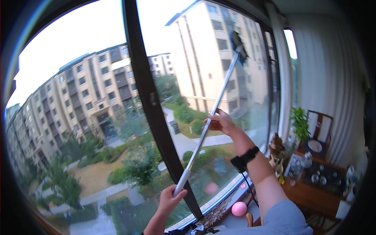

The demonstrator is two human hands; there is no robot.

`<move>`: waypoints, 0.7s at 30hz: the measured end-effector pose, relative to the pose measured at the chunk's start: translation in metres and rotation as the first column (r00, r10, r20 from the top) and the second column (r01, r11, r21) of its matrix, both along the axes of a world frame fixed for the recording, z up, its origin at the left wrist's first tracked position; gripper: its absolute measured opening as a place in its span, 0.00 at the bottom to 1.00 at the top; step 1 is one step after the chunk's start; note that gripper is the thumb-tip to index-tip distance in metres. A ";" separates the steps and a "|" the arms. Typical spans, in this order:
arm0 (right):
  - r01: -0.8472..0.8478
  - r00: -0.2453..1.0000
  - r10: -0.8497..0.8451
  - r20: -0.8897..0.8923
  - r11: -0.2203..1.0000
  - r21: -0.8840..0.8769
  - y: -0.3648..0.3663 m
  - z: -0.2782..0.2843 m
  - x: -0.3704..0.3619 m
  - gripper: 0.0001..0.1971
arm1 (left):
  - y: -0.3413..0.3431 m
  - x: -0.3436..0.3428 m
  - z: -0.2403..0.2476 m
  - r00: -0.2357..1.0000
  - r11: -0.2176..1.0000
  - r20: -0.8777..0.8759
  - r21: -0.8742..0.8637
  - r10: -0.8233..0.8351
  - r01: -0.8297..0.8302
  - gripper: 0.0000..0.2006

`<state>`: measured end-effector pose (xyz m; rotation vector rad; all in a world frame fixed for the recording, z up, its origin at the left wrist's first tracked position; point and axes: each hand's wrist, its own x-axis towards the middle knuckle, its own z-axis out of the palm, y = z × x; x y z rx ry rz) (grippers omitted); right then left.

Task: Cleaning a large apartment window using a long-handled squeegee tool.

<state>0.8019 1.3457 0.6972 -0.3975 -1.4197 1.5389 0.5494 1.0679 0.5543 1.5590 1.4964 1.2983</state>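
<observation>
A long silver telescopic pole (223, 88) slants across the right window pane (250, 103), its far end up and to the right. The dark pad (238, 46) of this window cleaner lies against the upper part of the glass. My left hand (168, 203) is wrapped round the thicker grey grip (182, 182) at the lower end. Farther up, my right hand (222, 122) holds the shaft near its middle, thumb and fingers about it. A black band with a small box (244, 158) sits on my right wrist, and a cable hangs from it.
A dark upright window frame (147, 90) stands between two panes. On the sill below lies a pink ball (239, 208). To the right are a carved brown ornament (276, 147), a green plant (300, 123), a wooden table (309, 197) with glassware, a chair and pale curtains (327, 78).
</observation>
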 end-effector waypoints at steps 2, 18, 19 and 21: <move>0.049 0.999 -0.049 -0.010 0.999 -0.009 -0.002 -0.014 -0.004 0.20 | -0.018 -0.009 -0.014 0.991 0.999 -0.128 0.028 0.039 -0.036 0.16; -0.225 0.974 0.215 -0.072 0.887 -0.404 -0.096 -0.230 -0.078 0.10 | -0.262 -0.100 -0.222 0.783 0.885 -0.469 -0.006 0.408 -0.465 0.18; -0.213 0.977 0.206 -0.062 0.887 -0.409 -0.116 -0.229 -0.081 0.10 | -0.272 -0.099 -0.218 0.792 0.889 -0.462 -0.013 0.400 -0.458 0.18; -0.324 0.946 0.317 -0.071 0.903 -0.284 -0.156 -0.219 -0.092 0.07 | -0.300 -0.088 -0.195 0.796 0.723 -0.427 -0.365 0.430 -0.586 0.16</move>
